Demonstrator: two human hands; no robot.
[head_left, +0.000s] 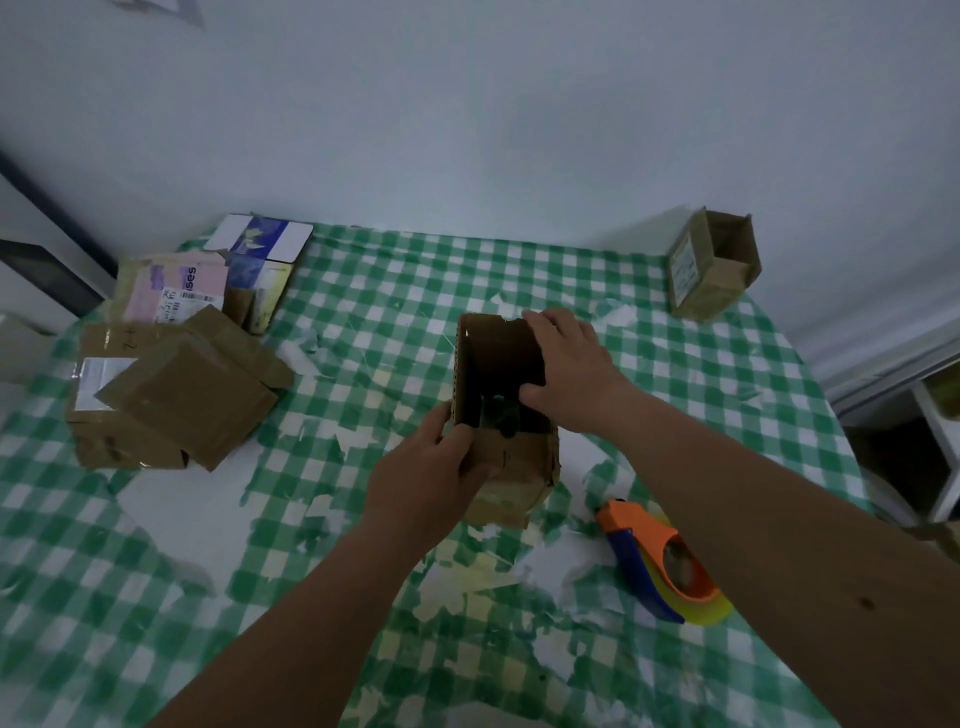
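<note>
Open box (519, 462): one, mid-table (389, 291), a dark item (501, 415) inside. Tape dispenser (660, 561): one, near right. Small box (711, 265): one, far right. Piled boxes (182, 395): at least four, left. Left hand (431, 467) curls round the open box's near-left flap; right hand (571, 369) clasps its right wall.

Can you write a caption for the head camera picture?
Open cardboard box gripped by left hand and right hand on a green checked tablecloth, tape dispenser nearby.
</note>
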